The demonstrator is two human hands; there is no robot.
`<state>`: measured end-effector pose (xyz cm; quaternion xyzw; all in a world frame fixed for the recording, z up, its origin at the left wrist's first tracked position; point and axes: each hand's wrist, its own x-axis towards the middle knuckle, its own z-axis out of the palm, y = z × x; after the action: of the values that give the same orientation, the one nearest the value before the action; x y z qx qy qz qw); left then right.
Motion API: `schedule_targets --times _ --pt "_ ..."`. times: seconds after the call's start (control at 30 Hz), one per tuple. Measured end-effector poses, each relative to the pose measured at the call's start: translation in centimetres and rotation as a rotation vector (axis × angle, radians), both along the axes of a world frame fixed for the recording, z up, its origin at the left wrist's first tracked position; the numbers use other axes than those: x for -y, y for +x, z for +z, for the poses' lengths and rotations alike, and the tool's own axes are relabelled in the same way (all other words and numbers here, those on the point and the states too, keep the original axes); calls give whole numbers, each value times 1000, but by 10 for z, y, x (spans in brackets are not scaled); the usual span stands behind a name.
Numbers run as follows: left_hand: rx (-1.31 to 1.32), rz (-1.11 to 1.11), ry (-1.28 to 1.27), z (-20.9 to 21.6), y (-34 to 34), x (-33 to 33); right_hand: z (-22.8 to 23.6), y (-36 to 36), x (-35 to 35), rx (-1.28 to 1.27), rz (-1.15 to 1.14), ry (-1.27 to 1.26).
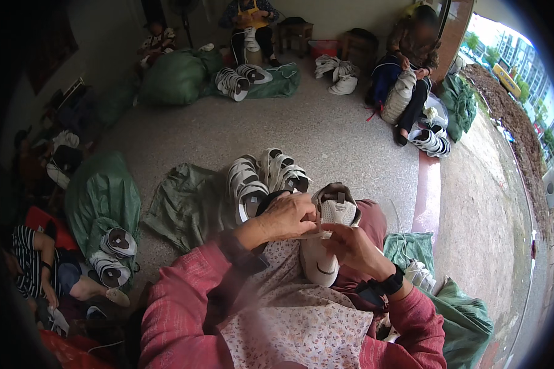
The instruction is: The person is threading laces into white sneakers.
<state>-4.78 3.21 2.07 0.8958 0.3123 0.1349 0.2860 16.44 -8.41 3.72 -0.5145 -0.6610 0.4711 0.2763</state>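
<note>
A cream shoe [319,263] rests on my lap, its brown-lined opening facing away from me and its toe toward me. Across its top, my left hand [289,215] comes in from the left, fingers curled and pressed together. My right hand [354,248] is closed at the shoe's right side, thumb and fingers meeting near the left fingertips. A thin pale strand seems to run between the two hands; what exactly they pinch is too small to make out. Just beyond my left hand, white shoes with dark insoles [247,184] stand nested in rows on the floor.
An empty-looking green sack [188,203] lies left of the shoe rows. A full green sack [103,200] stands farther left, beside more shoes [111,270]. Another green sack [465,320] is at my right. Several people sit around with shoes and sacks; a doorway edge opens outdoors on the right.
</note>
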Motion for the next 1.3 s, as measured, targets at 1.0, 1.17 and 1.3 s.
schedule_targets --times 1.0,1.17,1.3 --pt "129 -286 -130 12 18 -13 65 98 -60 511 -171 425" --pt "57 -127 84 -2 30 -2 44 55 -40 -722 -186 -218" --pt "68 -211 -276 5 25 -16 20 56 -46 -1209 -259 -266"
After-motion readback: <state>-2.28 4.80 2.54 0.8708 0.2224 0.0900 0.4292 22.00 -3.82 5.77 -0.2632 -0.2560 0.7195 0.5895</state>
